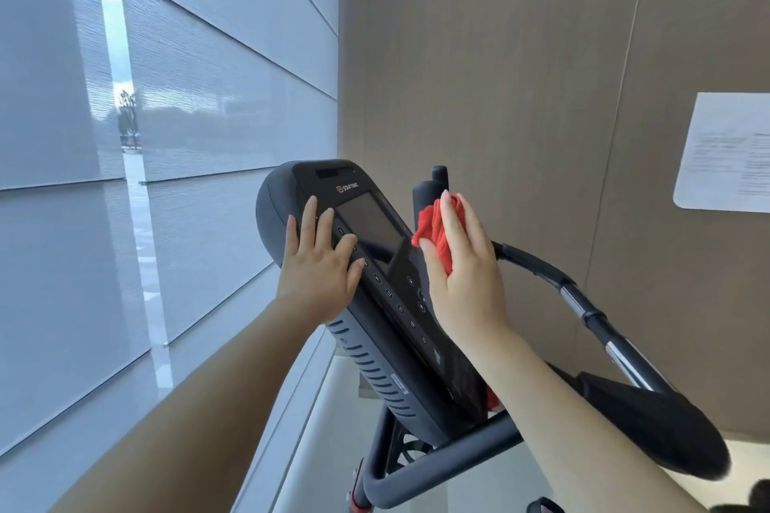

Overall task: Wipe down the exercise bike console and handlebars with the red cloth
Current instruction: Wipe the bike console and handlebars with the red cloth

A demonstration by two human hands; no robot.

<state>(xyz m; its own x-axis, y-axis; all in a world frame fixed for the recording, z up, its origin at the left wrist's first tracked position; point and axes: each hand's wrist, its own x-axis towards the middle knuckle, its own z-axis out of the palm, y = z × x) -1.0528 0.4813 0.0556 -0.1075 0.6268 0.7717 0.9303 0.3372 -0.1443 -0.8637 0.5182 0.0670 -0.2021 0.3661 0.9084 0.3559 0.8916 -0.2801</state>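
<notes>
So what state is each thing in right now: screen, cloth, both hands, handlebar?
Console screen: dark, nothing displayed.
Red cloth: bunched up, pressed against the console's right edge.
Left hand: flat, fingers straight on the console buttons.
Right hand: fingers straight, pressing the cloth.
Handlebar: untouched by either hand.

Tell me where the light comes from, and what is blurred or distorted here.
Head view: daylight enters through the shaded window on the left; the console screen is dark, with a faint sheen; the print on the wall notice is too blurred to read; the wide lens slants the window's lines.
</notes>
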